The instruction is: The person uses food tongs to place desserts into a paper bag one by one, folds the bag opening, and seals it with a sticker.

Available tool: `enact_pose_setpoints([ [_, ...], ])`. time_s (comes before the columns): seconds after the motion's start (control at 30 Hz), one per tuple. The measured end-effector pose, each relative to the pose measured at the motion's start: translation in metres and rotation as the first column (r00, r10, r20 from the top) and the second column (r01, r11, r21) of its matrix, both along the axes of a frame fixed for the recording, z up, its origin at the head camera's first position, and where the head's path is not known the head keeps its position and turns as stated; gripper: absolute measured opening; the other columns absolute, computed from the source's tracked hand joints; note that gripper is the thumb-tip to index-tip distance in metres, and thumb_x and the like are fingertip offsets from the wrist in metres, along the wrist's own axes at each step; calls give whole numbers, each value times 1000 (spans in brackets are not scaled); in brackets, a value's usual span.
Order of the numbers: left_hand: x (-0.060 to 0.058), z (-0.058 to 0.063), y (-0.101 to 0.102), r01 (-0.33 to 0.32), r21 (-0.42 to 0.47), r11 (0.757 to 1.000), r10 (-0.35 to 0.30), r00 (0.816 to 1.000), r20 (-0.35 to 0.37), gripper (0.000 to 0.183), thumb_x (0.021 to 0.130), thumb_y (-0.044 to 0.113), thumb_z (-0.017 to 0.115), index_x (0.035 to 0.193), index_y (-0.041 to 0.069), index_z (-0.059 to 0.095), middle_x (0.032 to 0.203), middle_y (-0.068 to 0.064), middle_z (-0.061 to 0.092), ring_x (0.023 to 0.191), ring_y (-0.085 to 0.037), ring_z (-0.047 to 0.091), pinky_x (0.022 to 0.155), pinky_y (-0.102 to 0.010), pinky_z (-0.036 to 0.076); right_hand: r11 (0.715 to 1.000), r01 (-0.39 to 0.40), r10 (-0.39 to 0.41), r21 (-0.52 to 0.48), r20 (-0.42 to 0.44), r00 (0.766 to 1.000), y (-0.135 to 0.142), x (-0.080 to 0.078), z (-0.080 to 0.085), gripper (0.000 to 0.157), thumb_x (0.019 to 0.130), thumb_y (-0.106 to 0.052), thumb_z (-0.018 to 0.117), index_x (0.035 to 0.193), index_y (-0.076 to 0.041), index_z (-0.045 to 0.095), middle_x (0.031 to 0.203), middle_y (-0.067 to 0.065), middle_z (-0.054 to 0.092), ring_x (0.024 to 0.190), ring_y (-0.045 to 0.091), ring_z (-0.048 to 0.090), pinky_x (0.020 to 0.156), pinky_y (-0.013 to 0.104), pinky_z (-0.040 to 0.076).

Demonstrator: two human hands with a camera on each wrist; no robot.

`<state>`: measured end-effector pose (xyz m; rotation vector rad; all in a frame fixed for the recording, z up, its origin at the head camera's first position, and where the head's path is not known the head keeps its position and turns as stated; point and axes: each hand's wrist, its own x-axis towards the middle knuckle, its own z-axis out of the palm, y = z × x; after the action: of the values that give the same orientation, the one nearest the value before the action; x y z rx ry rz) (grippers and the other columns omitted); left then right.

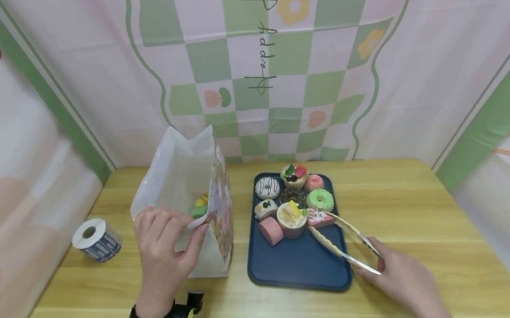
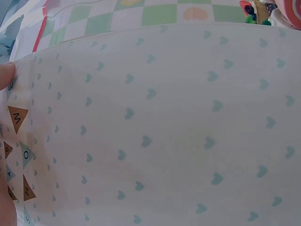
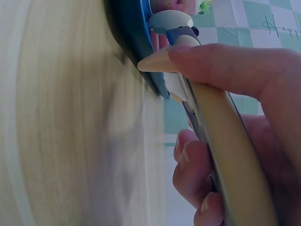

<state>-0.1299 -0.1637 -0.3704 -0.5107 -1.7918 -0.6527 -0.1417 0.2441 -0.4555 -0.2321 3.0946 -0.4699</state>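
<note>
My left hand [image 1: 161,253] pinches the near rim of a white paper bag [image 1: 177,166] that stands open at the top. Something yellow and green [image 1: 200,207] shows inside it. The bag's heart-printed side [image 2: 164,122] fills the left wrist view. In my right hand [image 1: 403,278] I hold tongs [image 1: 327,243], also close up in the right wrist view as a beige-and-metal handle [image 3: 235,155]. Their spread tips are at a pink cake slice [image 1: 320,218] on the dark blue tray [image 1: 299,272]; whether both tips touch it, I cannot tell.
Toy pastries crowd the tray's far half: a white donut [image 1: 267,187], green donut [image 1: 320,200], fruit tart [image 1: 294,175], cream cup [image 1: 291,220] and pink roll [image 1: 271,231]. A label roll [image 1: 97,239] stands left of the bag. A printed curtain [image 1: 286,79] hangs behind the table.
</note>
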Motion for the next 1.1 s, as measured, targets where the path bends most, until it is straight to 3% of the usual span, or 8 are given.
enact_pose_setpoints([
  [0.47,1,1,1,5,-6,1000,-5,1000,-7,41,91,34,59,67,1,59,65,-10,55,68,-29,45,75,-52,31,998,-19,21,-53,35,999,10,2,0,75,75,-43,73,133,0,51,65,-2,52,48,12,40,43,29,31],
  [0.77,1,2,1,3,-11,1000,-3,1000,-19,41,91,34,59,66,2,58,64,-9,54,67,-29,44,74,-51,31,997,-21,22,-68,25,999,14,2,15,79,78,-48,70,136,-1,46,69,-2,53,49,12,40,43,29,32],
  [1.1,1,2,0,6,-11,1000,-6,1000,-27,41,91,34,59,66,2,58,64,-9,54,66,-29,45,73,-51,31,996,-72,70,-46,-48,996,15,0,37,79,77,-48,71,136,0,48,71,-4,53,45,8,35,41,26,31],
])
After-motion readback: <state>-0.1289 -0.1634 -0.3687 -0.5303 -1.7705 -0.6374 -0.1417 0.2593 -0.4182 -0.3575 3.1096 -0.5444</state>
